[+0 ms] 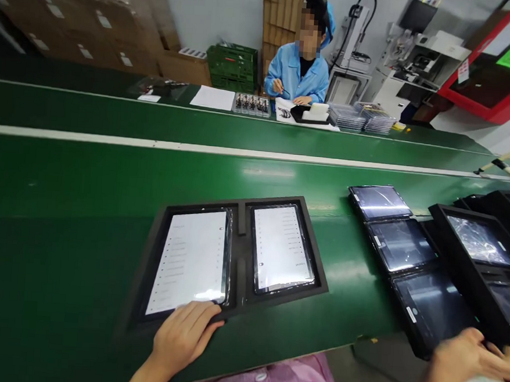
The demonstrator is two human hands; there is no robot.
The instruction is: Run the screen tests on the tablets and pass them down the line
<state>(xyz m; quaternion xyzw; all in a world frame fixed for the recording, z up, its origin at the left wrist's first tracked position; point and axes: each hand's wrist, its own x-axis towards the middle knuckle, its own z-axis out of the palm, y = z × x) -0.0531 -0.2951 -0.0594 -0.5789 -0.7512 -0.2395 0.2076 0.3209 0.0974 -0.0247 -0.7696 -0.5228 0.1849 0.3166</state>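
A black foam tray (241,248) lies on the green bench in front of me. Its two recesses hold a left tablet (191,262) and a right tablet (281,248), both lit with white list screens. My left hand (186,332) grips the near edge of this tray, fingers over the rim beside the left tablet. At the lower right, my right hand (466,354) is smeared by motion. It is beside a dark tablet (434,308) and the near end of another black foam tray (464,255); whether it touches either is unclear.
Two more dark tablets, a middle one (402,245) and a far one (380,201), lie in a row at right. Across a white rail (223,150), a person in blue (298,72) sits with a pen-like tool. Clear trays (347,117) are stacked there.
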